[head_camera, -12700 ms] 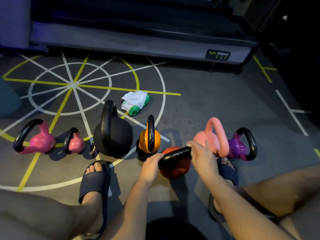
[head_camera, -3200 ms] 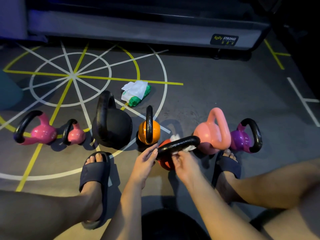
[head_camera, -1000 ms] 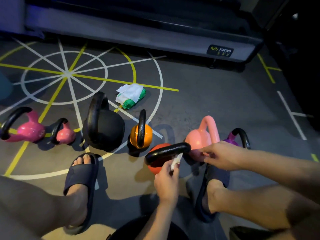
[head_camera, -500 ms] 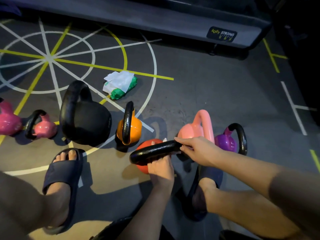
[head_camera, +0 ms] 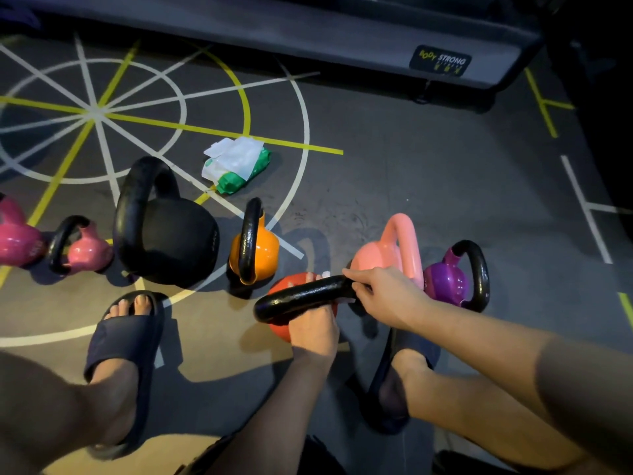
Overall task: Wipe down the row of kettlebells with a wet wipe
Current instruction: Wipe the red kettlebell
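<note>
As the head view cuts the row off at its left edge, only part of the magenta kettlebell (head_camera: 15,240) shows. The fingers of the left hand (head_camera: 313,329) pass under the black handle (head_camera: 301,296) of the red kettlebell (head_camera: 286,284) and are mostly hidden by it. One fingertip and a scrap of white wet wipe (head_camera: 325,274) show beyond the handle, against the red body. Whether those fingers pinch the wipe or press it flat cannot be told. The right hand (head_camera: 385,296) has its fingers curled round the right end of the same handle.

Kettlebells, seven, in a row on the floor (head_camera: 411,173):
- the magenta one
- small pink kettlebell (head_camera: 87,252) with a black handle
- large black kettlebell (head_camera: 168,241)
- orange kettlebell (head_camera: 257,248) with a black handle
- the red one, standing nearer the person than the others
- salmon kettlebell (head_camera: 387,255)
- purple kettlebell (head_camera: 447,279) with a black handle

Hands, two. Feet in dark slides, two: the left foot (head_camera: 126,334) is before the black kettlebell. The right foot (head_camera: 404,371) is below the right forearm, which covers part of it.

Surroundings:
- A green-and-white wipe pack (head_camera: 236,164) lies on the floor beyond the row, a sheet sticking out of its top.
- White and yellow lines mark the floor.
- A dark machine base (head_camera: 308,32) with a label reading BODY STRONG (head_camera: 442,61) runs along the far side.
</note>
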Demonstrator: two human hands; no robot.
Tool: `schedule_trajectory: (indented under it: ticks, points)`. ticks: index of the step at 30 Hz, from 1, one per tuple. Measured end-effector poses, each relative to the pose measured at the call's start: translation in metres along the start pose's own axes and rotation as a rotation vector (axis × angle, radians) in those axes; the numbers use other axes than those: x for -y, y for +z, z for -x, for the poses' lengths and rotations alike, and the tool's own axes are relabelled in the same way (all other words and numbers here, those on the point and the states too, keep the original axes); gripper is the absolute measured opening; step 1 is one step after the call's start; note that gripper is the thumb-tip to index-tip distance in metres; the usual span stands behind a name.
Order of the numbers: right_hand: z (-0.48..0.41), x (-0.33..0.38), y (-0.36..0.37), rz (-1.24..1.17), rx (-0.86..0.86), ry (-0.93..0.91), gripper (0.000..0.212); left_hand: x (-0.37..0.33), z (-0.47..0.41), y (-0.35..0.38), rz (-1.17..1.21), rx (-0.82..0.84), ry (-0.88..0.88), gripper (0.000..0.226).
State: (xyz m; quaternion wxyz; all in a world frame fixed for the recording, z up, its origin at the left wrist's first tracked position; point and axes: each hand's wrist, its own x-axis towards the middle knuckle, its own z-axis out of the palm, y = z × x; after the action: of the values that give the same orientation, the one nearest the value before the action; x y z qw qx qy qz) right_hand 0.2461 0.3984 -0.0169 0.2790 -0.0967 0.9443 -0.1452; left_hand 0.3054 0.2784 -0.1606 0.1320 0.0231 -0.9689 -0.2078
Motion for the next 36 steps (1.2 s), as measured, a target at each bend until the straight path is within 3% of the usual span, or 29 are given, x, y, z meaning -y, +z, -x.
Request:
schedule_trajectory:
  ticks: [3, 5, 7, 8, 13, 17, 21, 25, 28, 30, 33, 36]
  points:
    - [-0.002, -0.003, -0.002, -0.033, 0.014, 0.025, 0.041, -0.007, 0.000, -0.006, 0.180, 0.080, -0.122, 0.056]
    - [-0.003, -0.003, -0.001, -0.076, 0.019, 0.057, 0.039, -0.014, 0.005, -0.013, 0.247, 0.105, -0.199, 0.040]
    - [-0.003, -0.001, 0.000, -0.114, 0.005, 0.081, 0.038, -0.023, 0.008, -0.021, 0.409, 0.104, -0.413, 0.010]
    - [-0.003, 0.001, 0.000, -0.134, -0.006, 0.091, 0.037, -0.027, 0.008, -0.023, 0.526, 0.111, -0.540, 0.009]
    - [-0.002, 0.001, 0.004, -0.189, -0.046, 0.130, 0.036, -0.047, 0.010, -0.036, 1.153, 0.028, -0.958, 0.021]
    - [0.000, 0.006, 0.004, -0.229, -0.057, 0.153, 0.036, -0.060, -0.004, -0.054, 1.855, -0.021, -1.470, 0.022]
    - [0.001, 0.009, 0.005, -0.251, -0.079, 0.190, 0.035, -0.032, -0.013, -0.070, 2.217, -0.025, -1.474, 0.045]
    - [0.001, 0.011, 0.005, -0.249, -0.076, 0.193, 0.036, -0.018, -0.010, -0.070, 2.220, -0.045, -1.505, 0.036]
    - [0.003, 0.008, 0.007, -0.250, -0.070, 0.180, 0.039, -0.046, 0.003, -0.068, 2.069, 0.058, -1.279, 0.035]
    - [0.004, 0.006, 0.006, -0.264, -0.064, 0.163, 0.038, -0.060, 0.012, -0.062, 1.847, 0.101, -1.123, 0.041]
    - [0.006, 0.005, 0.004, -0.270, -0.068, 0.130, 0.038, -0.057, 0.020, -0.044, 1.299, 0.076, -0.872, 0.022]
    - [0.006, 0.004, 0.004, -0.289, -0.073, 0.114, 0.038, -0.056, 0.020, -0.038, 0.966, 0.091, -0.722, 0.007]
